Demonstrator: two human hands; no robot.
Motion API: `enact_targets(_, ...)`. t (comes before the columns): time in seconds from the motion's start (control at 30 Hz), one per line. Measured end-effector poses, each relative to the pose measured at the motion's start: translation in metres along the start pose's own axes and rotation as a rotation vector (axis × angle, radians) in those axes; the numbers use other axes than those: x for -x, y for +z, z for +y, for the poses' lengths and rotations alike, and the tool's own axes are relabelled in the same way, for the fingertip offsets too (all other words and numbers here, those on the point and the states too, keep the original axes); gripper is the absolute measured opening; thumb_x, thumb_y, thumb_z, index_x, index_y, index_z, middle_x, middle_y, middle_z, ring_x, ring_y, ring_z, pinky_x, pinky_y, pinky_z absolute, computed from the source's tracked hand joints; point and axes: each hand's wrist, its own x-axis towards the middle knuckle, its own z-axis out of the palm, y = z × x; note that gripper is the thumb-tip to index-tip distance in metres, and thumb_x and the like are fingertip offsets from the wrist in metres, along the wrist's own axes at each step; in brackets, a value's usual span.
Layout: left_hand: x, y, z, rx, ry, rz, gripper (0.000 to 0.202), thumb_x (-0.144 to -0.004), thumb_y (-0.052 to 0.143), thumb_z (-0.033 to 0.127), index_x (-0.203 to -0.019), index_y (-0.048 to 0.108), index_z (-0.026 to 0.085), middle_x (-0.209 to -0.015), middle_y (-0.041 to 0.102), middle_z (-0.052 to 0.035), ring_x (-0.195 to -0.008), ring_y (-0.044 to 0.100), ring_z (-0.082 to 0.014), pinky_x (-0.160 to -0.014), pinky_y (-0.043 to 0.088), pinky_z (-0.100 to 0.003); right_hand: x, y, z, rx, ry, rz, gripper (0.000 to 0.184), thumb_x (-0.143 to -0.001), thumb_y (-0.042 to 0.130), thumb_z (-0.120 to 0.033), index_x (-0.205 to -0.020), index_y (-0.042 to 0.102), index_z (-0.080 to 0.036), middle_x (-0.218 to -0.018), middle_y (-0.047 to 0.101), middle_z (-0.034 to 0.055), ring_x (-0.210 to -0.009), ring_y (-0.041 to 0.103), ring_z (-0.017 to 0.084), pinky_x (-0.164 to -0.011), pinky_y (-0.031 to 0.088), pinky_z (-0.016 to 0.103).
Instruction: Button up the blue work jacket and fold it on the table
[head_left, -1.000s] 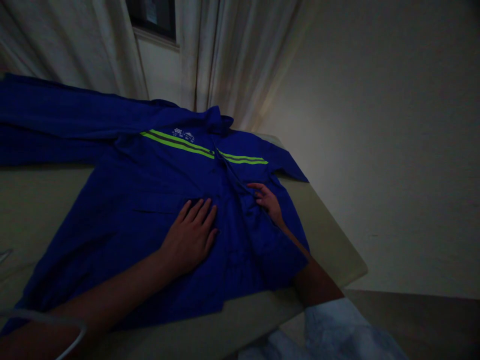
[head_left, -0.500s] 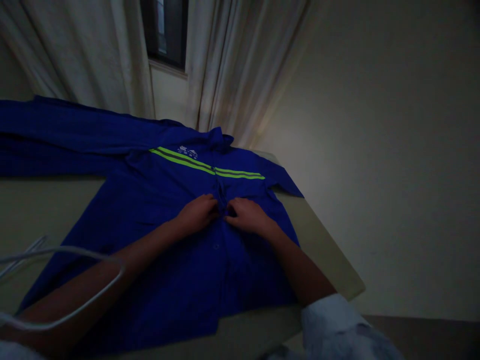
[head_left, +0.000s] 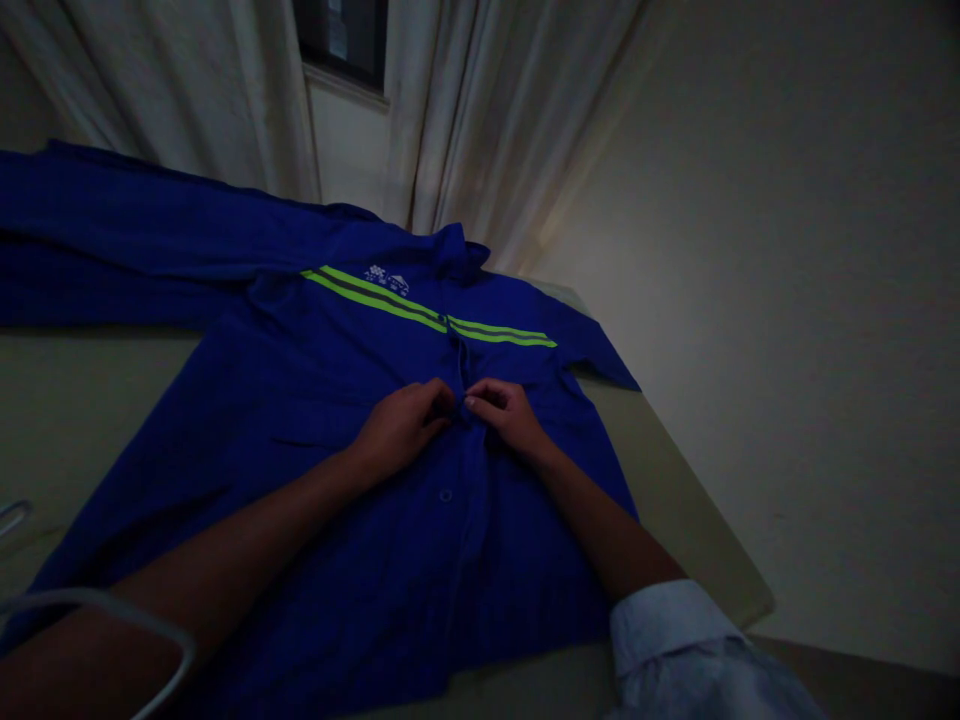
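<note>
A blue work jacket with a yellow-green striped band across its chest lies spread front side up on the table. At the middle of its front opening, my left hand pinches the placket edge from the left. My right hand grips the facing edge, thumb and forefinger pressed together, its fingertips close to the left ones. Between the fingertips the cloth is lifted a little; any button there is too small to make out. One button shows below the hands, and another sits at the striped band.
The pale table ends in a corner at the right, near a plain wall. Light curtains and a dark window stand behind. A white cable loops over my left forearm at lower left.
My view has shifted, so the jacket appears larger. My right fingers have drawn into a tighter pinch at the placket, and the cloth below the hands has shifted. The cable loop has dropped lower.
</note>
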Motion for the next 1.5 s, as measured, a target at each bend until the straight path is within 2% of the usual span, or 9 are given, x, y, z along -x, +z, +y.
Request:
enact_targets(0.33, 0.003, -0.002, 0.007, -0.207, 0.129, 0.064, 0.019, -0.094, 0.057, 0.011, -0.105, 0.063, 0.024, -0.105, 0.072, -0.0038, -0.108, 0.064, -0.0268, -0.097, 0.044, -0.044, 0.003, 0.001, -0.004, 0.115, 0.021, -0.043, 0.028, -0.088, 0.068, -0.044, -0.082, 0.075, -0.018, -0.071, 0.066, -0.0001, -0.065, 0.055, 0.014, -0.062, 0.042, 0.026)
enact_targets(0.53, 0.008, 0.000, 0.006, -0.278, 0.218, -0.001, 0.023, -0.101, 0.047, 0.012, -0.114, 0.063, 0.023, -0.111, 0.067, -0.0054, -0.089, 0.062, -0.0219, -0.085, 0.049, -0.035, 0.003, -0.001, -0.004, 0.090, 0.009, -0.073, 0.028, -0.091, 0.063, -0.042, -0.085, 0.076, -0.018, -0.078, 0.070, 0.0008, -0.074, 0.060, 0.016, -0.069, 0.046, 0.027)
enact_targets(0.7, 0.012, -0.003, 0.010, -0.360, 0.369, -0.018, 0.034, -0.104, 0.043, 0.013, -0.130, 0.061, 0.023, -0.130, 0.063, -0.0083, -0.102, 0.063, -0.0229, -0.094, 0.050, -0.036, 0.002, -0.002, -0.004, 0.068, -0.028, -0.097, 0.025, -0.093, 0.063, -0.040, -0.089, 0.076, -0.019, -0.083, 0.071, 0.0008, -0.080, 0.062, 0.017, -0.075, 0.047, 0.028)
enact_targets(0.83, 0.011, -0.002, 0.007, -0.379, 0.318, 0.018, 0.041, -0.103, 0.040, 0.011, -0.138, 0.058, 0.022, -0.143, 0.059, -0.0102, -0.103, 0.065, -0.0226, -0.095, 0.051, -0.037, 0.002, -0.002, -0.005, 0.079, -0.043, -0.110, 0.023, -0.093, 0.062, -0.038, -0.091, 0.075, -0.020, -0.082, 0.070, 0.0000, -0.077, 0.060, 0.016, -0.074, 0.046, 0.028)
enact_targets(0.9, 0.009, 0.000, 0.005, -0.413, 0.256, 0.048, 0.036, -0.103, 0.043, 0.012, -0.133, 0.062, 0.020, -0.139, 0.063, -0.0112, -0.097, 0.066, -0.0229, -0.089, 0.052, -0.038, 0.002, -0.001, -0.003, 0.069, -0.035, -0.131, 0.021, -0.092, 0.063, -0.037, -0.093, 0.074, -0.020, -0.084, 0.070, 0.0004, -0.076, 0.060, 0.016, -0.072, 0.046, 0.028)
enact_targets(1.0, 0.007, 0.001, 0.005, -0.487, 0.217, 0.040, 0.021, -0.102, 0.050, 0.015, -0.114, 0.068, 0.018, -0.117, 0.072, -0.0104, -0.095, 0.067, -0.0260, -0.086, 0.050, -0.040, 0.002, 0.002, 0.000, 0.071, -0.010, -0.140, 0.021, -0.091, 0.065, -0.037, -0.097, 0.075, -0.019, -0.083, 0.070, 0.0011, -0.072, 0.059, 0.015, -0.069, 0.045, 0.027)
enact_targets(1.1, 0.004, 0.000, 0.006, -0.482, 0.207, 0.051, 0.017, -0.100, 0.052, 0.013, -0.103, 0.068, 0.018, -0.103, 0.074, -0.0091, -0.097, 0.066, -0.0278, -0.085, 0.047, -0.041, 0.002, 0.003, 0.001, 0.102, 0.012, -0.115, 0.023, -0.091, 0.069, -0.040, -0.098, 0.074, -0.018, -0.078, 0.068, -0.0001, -0.065, 0.055, 0.013, -0.063, 0.042, 0.025)
enact_targets(1.37, 0.000, 0.000, 0.002, -0.287, 0.114, 0.088, 0.020, -0.093, 0.058, 0.006, -0.088, 0.067, 0.023, -0.088, 0.072, -0.0027, -0.088, 0.065, -0.0248, -0.079, 0.046, -0.038, 0.003, 0.005, -0.002, 0.110, -0.004, -0.125, 0.024, -0.088, 0.074, -0.042, -0.097, 0.072, -0.019, -0.073, 0.062, -0.0021, -0.060, 0.049, 0.011, -0.054, 0.035, 0.023)
enact_targets(1.5, 0.002, -0.002, 0.004, -0.330, 0.109, 0.103, 0.017, -0.092, 0.061, 0.010, -0.090, 0.069, 0.024, -0.094, 0.075, -0.0028, -0.093, 0.066, -0.0267, -0.080, 0.044, -0.040, 0.004, 0.008, -0.001, 0.112, -0.026, -0.100, 0.021, -0.089, 0.072, -0.039, -0.098, 0.070, -0.020, -0.072, 0.060, -0.0028, -0.059, 0.048, 0.011, -0.053, 0.034, 0.023)
